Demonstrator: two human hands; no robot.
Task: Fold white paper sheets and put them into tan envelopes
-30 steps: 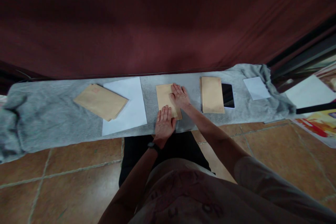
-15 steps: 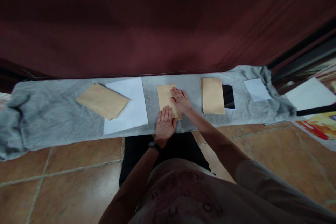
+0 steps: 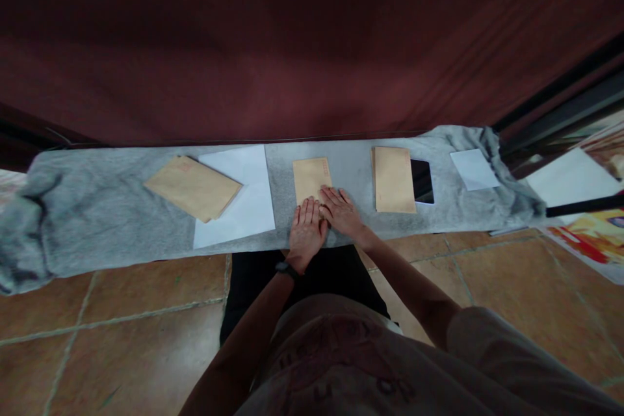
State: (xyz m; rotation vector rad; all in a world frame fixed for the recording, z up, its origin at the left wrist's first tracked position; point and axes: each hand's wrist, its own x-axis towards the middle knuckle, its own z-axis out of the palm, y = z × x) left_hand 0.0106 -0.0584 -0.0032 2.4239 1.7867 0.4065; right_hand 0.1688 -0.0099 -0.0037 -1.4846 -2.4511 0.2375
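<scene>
A brown envelope lies on the grey cloth in front of me. My left hand rests flat on its near end, fingers stretched out. My right hand lies flat beside it, fingers extended over the envelope's near right corner. Both palms press down and hold nothing. A dark watch sits on my left wrist.
A stack of brown envelopes overlaps a white sheet to the left. To the right are another brown envelope stack, a dark tablet and a small white paper. A dark red curtain hangs behind; tiled floor lies below.
My right hand has slid back along the envelope from its far half to its near end, beside my left hand. My left hand has stayed put.
</scene>
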